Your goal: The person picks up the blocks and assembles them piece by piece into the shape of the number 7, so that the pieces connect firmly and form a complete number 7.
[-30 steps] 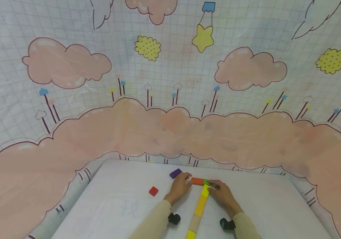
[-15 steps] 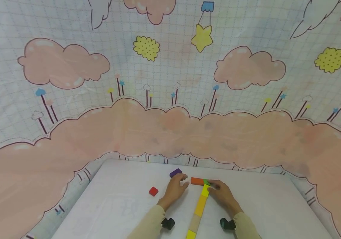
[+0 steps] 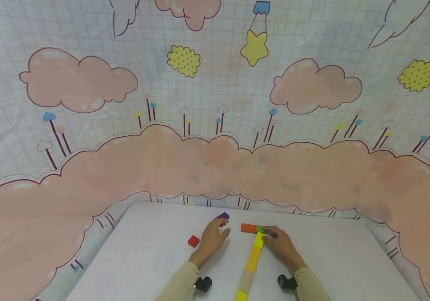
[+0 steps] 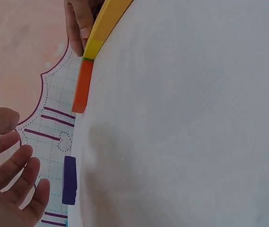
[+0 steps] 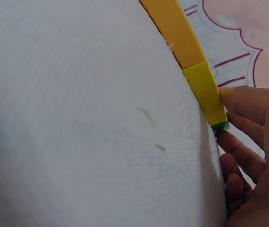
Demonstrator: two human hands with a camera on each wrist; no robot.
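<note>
A row of blocks lies on the white table: a yellow block (image 3: 259, 240), an orange-yellow block (image 3: 253, 258), a beige block (image 3: 246, 281) and a nearer yellow block (image 3: 241, 295). At its far end sit a small green block (image 3: 260, 229) and an orange-red block (image 3: 249, 228), which points left. My right hand (image 3: 282, 246) touches that end; its thumb rests against the yellow block, its fingertips beside the green one. My left hand (image 3: 211, 240) holds nothing, fingers apart, just in front of a purple block (image 3: 224, 215), which it partly hides. Left of this hand lies a red block (image 3: 193, 241).
The table (image 3: 154, 251) meets a patterned cloth backdrop (image 3: 218, 167) of clouds and stars at its far edge. A black wrist device (image 3: 203, 284) sits at the left sleeve and another black device (image 3: 286, 282) at the right sleeve.
My left hand has come away from the orange-red block's left end and moved left, in front of the purple block. The right hand and the block row have stayed in place.
</note>
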